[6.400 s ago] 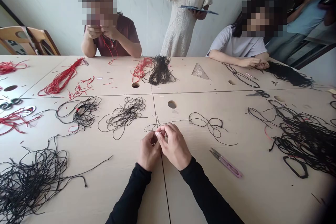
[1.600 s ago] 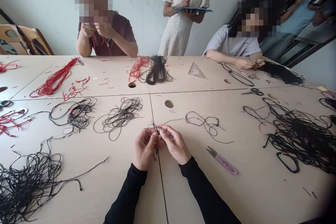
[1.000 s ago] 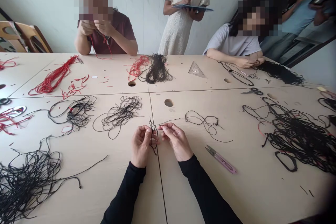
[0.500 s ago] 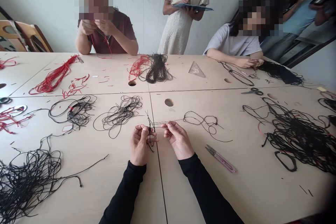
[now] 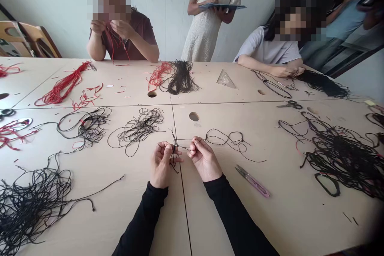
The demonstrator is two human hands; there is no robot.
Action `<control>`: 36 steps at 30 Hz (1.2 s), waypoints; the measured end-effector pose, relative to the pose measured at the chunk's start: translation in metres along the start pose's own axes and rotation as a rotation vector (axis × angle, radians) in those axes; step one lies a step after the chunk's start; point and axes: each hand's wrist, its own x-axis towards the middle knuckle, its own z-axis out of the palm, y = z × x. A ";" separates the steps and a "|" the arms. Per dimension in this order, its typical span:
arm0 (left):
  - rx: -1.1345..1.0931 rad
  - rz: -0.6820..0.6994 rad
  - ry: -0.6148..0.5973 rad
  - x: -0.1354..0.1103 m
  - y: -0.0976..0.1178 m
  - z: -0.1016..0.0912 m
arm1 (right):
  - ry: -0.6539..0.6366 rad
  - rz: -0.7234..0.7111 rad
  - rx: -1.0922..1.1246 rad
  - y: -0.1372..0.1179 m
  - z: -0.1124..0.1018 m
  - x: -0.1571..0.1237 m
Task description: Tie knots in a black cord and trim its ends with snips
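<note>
My left hand holds a short bunch of thin black cord upright between thumb and fingers, with loose ends sticking up and hanging below. My right hand is curled close by, its fingertips pinched at a strand running from that bunch. The strand continues right to a loose black cord loop on the table. Thread snips with pink handles lie to the lower right of my right hand. My fingers hide part of the cord.
Tangled black cord piles and red cord lie on the pale wooden table, which has round holes. Co-workers sit at the far side handling cords, and a person stands with a clipboard.
My right hand has curled its fingers together and shifted slightly toward me. The black bunch in my left hand stays upright, and the loose loop on the table has shifted slightly left.
</note>
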 end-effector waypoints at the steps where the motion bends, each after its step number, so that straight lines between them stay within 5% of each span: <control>1: 0.003 -0.009 -0.004 0.000 0.000 0.000 | -0.004 0.006 0.003 0.000 -0.001 0.000; 14: -0.016 -0.034 0.046 0.003 0.003 0.000 | 0.072 -0.015 -0.180 -0.003 -0.007 0.001; 21: -0.002 0.006 0.112 0.004 0.001 -0.001 | 0.259 -0.227 -0.062 -0.020 -0.026 0.010; 24: 0.014 0.001 0.110 0.003 0.002 0.000 | 0.308 -0.314 -0.250 -0.022 -0.027 0.006; 30: 0.074 -0.029 0.024 0.001 0.002 0.001 | -0.038 -0.387 -0.936 -0.004 -0.005 -0.007; 36: 0.200 -0.035 -0.055 0.000 -0.001 0.000 | -0.064 -0.350 -0.907 -0.005 0.002 -0.009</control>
